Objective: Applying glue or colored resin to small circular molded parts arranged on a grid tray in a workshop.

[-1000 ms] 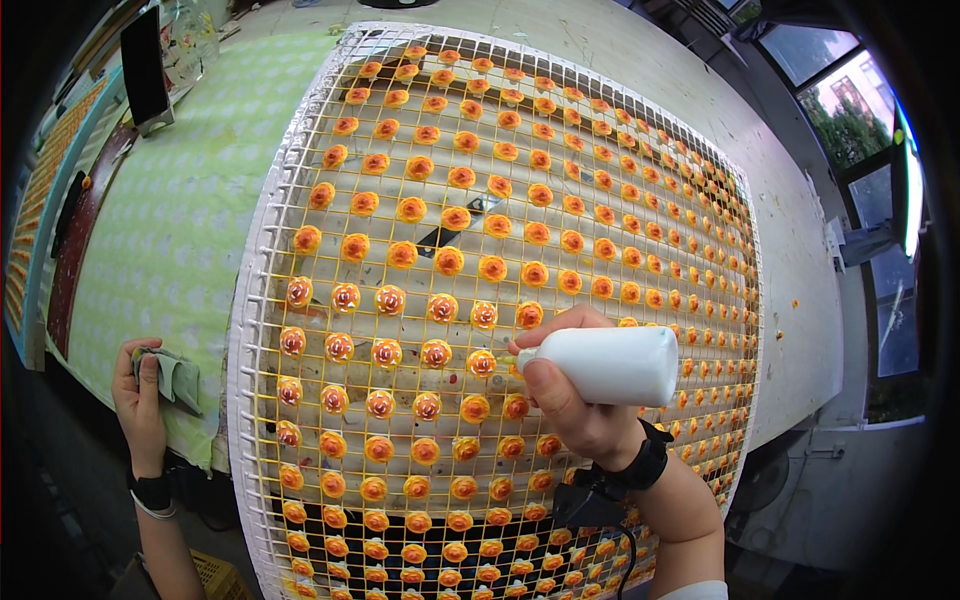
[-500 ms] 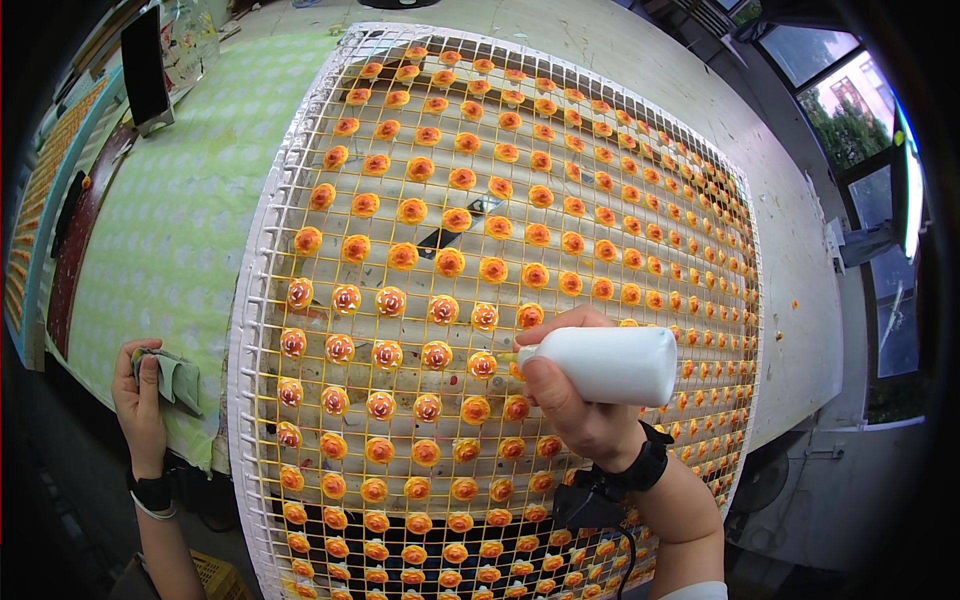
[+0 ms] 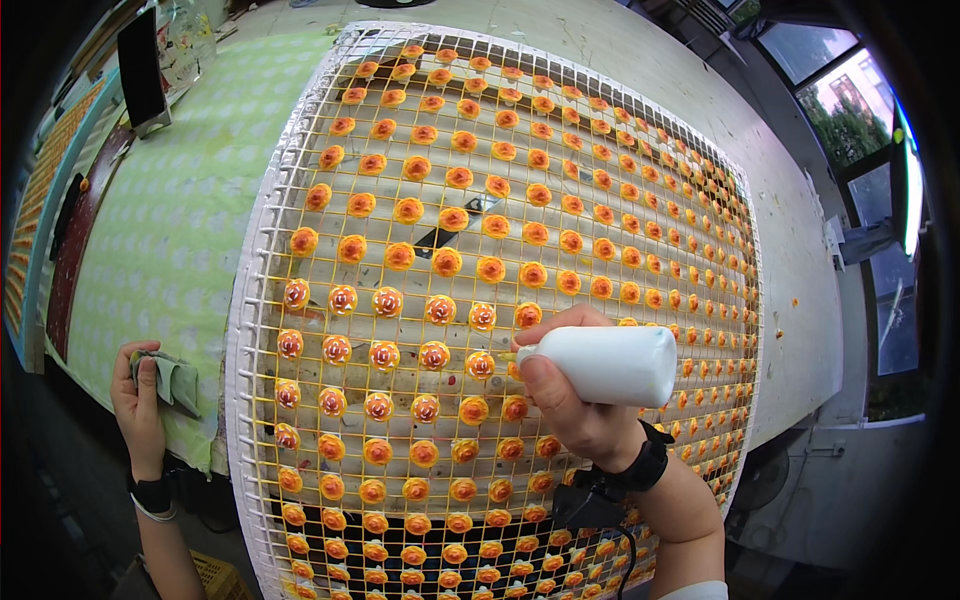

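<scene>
My right hand (image 3: pixel 580 400) is wrapped round a white squeeze bottle (image 3: pixel 615 365), held on its side above the rack. The bottle's thin nozzle (image 3: pixel 508 356) points left, close to a partly white-marked orange flower (image 3: pixel 480 364); whether they touch I cannot tell. Many small yellow-orange flowers with reddish centres sit in rows on a yellow mesh rack (image 3: pixel 236 400) with a white frame. Several on the left, such as one flower (image 3: pixel 384 355), carry white strokes. Left of the rack, my left hand (image 3: pixel 145 410) grips a folded grey-green cloth (image 3: pixel 178 388) between thumb and fingers.
A green patterned cloth (image 3: pixel 180 230) covers the table at left, with a dark screen on a stand (image 3: pixel 144 70) at its far end. Another flower rack (image 3: pixel 45 210) stands at the far left. A black device with a cable (image 3: pixel 585 507) hangs by my right wrist.
The rack and its flowers appear a few pixels farther left. Both hands keep nearly the same place and grip, and the bottle stays at the same flower.
</scene>
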### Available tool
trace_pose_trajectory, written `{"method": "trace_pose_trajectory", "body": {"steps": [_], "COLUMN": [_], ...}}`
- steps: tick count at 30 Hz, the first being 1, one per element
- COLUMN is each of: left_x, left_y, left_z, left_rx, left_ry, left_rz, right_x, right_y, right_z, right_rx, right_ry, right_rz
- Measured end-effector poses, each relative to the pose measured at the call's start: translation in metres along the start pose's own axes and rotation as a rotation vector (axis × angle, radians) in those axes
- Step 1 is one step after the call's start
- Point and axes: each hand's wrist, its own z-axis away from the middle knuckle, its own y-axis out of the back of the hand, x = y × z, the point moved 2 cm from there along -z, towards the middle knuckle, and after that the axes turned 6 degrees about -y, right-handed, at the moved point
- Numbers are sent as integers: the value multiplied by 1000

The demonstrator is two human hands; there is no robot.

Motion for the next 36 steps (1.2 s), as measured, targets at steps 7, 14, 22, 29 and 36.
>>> {"method": "trace_pose_trajectory", "body": {"steps": [7,14,22,29,36], "left_x": [1,2,2,4,2], "left_y": [1,-1,-1,-3,-2], "left_z": [0,0,0,-1,-1], "left_rx": [2,9,17,19,15], "left_ry": [0,-1,-7,-34,-20], "left_rz": [-17,-19,-6,-29,-33], "right_x": [1,5,4,4,6], "right_y": [0,3,1,1,2], "right_z": [0,2,1,1,0], "right_rx": [23,14,25,27,31], "right_ry": [45,20,57,81,128], "right_rz": [11,-40,-28,-24,-2]}}
